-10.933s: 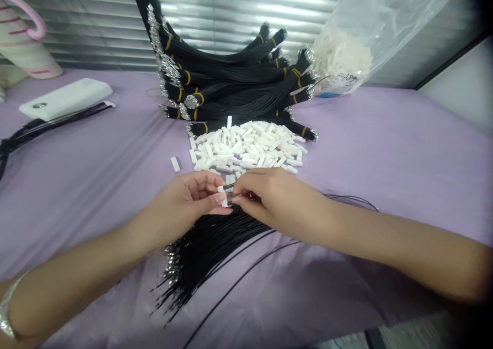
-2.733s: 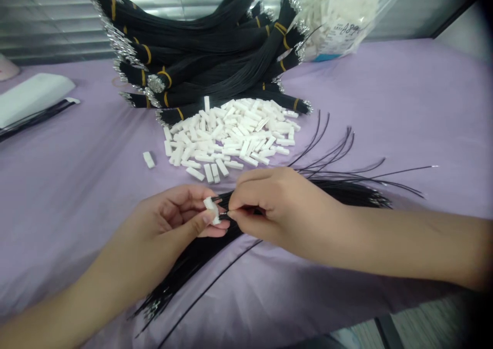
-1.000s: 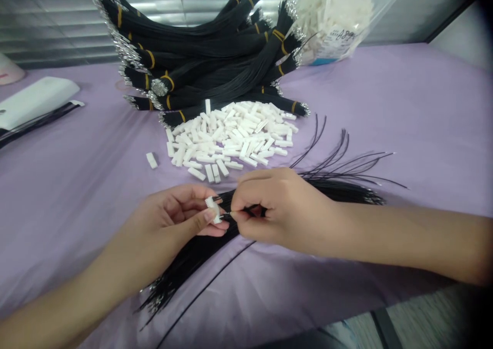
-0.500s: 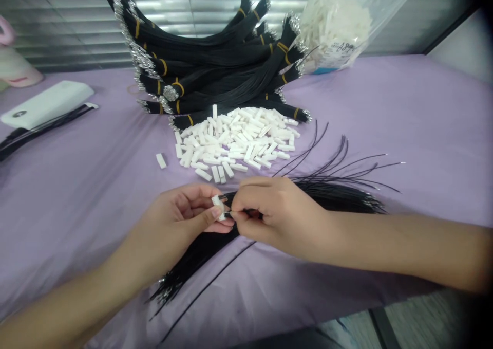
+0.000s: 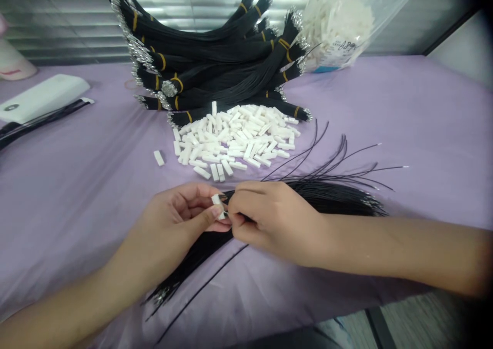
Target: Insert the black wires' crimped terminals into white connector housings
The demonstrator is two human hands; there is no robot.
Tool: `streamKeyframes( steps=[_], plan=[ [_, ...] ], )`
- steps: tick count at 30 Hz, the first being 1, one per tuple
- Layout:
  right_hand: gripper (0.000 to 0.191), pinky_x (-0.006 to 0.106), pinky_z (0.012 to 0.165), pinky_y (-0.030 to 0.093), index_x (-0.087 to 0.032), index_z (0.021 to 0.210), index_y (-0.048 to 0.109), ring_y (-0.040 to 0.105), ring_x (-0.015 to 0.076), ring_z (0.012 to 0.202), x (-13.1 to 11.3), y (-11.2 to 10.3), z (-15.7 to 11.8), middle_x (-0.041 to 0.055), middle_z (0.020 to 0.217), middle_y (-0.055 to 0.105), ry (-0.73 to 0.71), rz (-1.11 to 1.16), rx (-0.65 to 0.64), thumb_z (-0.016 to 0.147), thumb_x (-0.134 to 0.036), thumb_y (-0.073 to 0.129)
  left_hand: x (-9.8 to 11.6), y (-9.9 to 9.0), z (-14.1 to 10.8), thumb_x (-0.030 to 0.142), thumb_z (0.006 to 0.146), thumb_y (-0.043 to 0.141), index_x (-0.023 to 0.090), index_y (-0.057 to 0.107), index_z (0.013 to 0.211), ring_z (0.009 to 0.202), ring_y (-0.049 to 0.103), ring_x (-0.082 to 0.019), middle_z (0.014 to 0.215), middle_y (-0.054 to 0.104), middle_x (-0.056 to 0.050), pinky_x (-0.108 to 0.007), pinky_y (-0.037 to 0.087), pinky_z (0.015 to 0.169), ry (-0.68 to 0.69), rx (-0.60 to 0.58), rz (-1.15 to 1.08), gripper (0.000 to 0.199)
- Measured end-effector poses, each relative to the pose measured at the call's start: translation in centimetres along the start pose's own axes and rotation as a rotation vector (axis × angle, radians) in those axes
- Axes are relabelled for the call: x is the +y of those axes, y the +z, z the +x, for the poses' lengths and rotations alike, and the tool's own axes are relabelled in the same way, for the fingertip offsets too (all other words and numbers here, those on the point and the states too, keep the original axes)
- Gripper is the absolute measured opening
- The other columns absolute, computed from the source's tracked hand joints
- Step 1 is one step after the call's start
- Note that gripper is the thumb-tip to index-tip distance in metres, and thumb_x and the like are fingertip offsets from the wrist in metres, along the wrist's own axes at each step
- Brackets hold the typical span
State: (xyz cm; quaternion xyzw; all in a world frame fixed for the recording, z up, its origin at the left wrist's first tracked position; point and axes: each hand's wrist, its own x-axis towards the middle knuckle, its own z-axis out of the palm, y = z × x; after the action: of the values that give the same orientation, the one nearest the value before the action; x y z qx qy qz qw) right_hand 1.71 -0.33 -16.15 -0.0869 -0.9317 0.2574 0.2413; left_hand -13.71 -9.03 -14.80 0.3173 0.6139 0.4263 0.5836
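My left hand (image 5: 192, 210) pinches a small white connector (image 5: 217, 205) between thumb and fingers. Close against its right side, my right hand (image 5: 262, 213) is closed on a thin black wire whose end is mostly hidden by the fingers. Beneath both hands lies a loose bundle of black wires (image 5: 331, 197), its metal-tipped ends spread to the right and to the lower left. Just beyond the hands is a pile of white connectors (image 5: 239, 135), with one single connector (image 5: 158, 158) apart on the left.
Tied black wire bundles (image 5: 215, 56) are heaped behind the pile. A clear plastic bag (image 5: 335, 28) of white pieces stands at the back right. On the left are a white box-like object (image 5: 46, 97) and a pinkish bottle (image 5: 15, 61). A purple cloth (image 5: 423, 133) covers the table.
My right hand has shifted slightly left, nearer the connector. Some wire ends at the right have moved a little, and the view has shifted slightly.
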Motion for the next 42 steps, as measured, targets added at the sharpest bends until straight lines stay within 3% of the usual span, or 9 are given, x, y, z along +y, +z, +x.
streamKeyframes(
  steps=[4, 10, 13, 16, 27, 42],
  plan=[
    [0.019, 0.020, 0.061, 0.040, -0.009, 0.074, 0.060, 0.051, 0.0091, 0.066, 0.1, -1.6, -0.1, 0.0043, 0.073, 0.058, 0.049, 0.006, -0.082, 0.087, -0.014, 0.047, 0.0, -0.1, 0.1, 0.023, 0.074, 0.070, 0.016, 0.061, 0.088, 0.072, 0.067, -0.012, 0.079, 0.068, 0.000, -0.019, 0.055, 0.072, -0.048, 0.022, -0.027, 0.018],
    [0.019, 0.020, 0.067, 0.043, -0.012, 0.082, 0.064, 0.054, 0.0097, 0.076, -0.7, -3.9, 0.1, 0.0059, 0.084, 0.062, 0.014, -0.045, -0.013, 0.090, -0.015, 0.047, -0.1, -0.5, 0.2, 0.024, 0.076, 0.069, 0.016, 0.061, 0.093, 0.076, 0.067, -0.012, 0.083, 0.068, 0.000, -0.019, 0.055, 0.074, -0.054, -0.010, -0.015, 0.021],
    [0.011, 0.017, 0.065, 0.042, -0.012, 0.087, 0.062, 0.055, 0.0069, 0.072, -1.0, -3.5, 0.0, 0.0016, 0.080, 0.062, 0.063, 0.016, -0.051, 0.088, -0.013, 0.052, -0.2, -0.7, 0.3, 0.026, 0.078, 0.067, 0.016, 0.059, 0.097, 0.082, 0.067, -0.014, 0.087, 0.068, -0.001, -0.021, 0.055, 0.078, -0.047, -0.031, -0.012, 0.023],
    [0.006, 0.018, 0.059, 0.039, -0.010, 0.081, 0.062, 0.052, 0.0063, 0.064, -0.8, -2.7, -0.1, -0.0004, 0.071, 0.060, 0.140, 0.014, -0.090, 0.084, -0.012, 0.057, -0.2, -0.7, 0.4, 0.027, 0.079, 0.067, 0.017, 0.058, 0.099, 0.084, 0.067, -0.014, 0.087, 0.068, -0.001, -0.022, 0.055, 0.079, -0.051, -0.033, -0.015, 0.024],
    [0.010, 0.023, 0.061, 0.035, -0.007, 0.080, 0.060, 0.047, 0.0095, 0.065, -0.4, -2.0, 0.3, 0.0033, 0.072, 0.055, 0.239, -0.011, -0.203, 0.084, -0.012, 0.052, 0.0, -0.7, 0.3, 0.023, 0.078, 0.066, 0.016, 0.061, 0.095, 0.081, 0.066, -0.013, 0.087, 0.067, -0.001, -0.023, 0.056, 0.078, -0.039, -0.054, -0.049, 0.018],
    [0.010, 0.022, 0.061, 0.035, -0.009, 0.079, 0.059, 0.049, 0.0090, 0.066, -0.1, -2.0, 0.2, 0.0020, 0.072, 0.056, 0.246, -0.005, -0.192, 0.085, -0.014, 0.052, -0.2, -0.8, 0.5, 0.020, 0.076, 0.068, 0.015, 0.062, 0.091, 0.079, 0.067, -0.014, 0.087, 0.065, -0.001, -0.023, 0.057, 0.076, -0.011, -0.052, -0.089, 0.017]
  ],
)
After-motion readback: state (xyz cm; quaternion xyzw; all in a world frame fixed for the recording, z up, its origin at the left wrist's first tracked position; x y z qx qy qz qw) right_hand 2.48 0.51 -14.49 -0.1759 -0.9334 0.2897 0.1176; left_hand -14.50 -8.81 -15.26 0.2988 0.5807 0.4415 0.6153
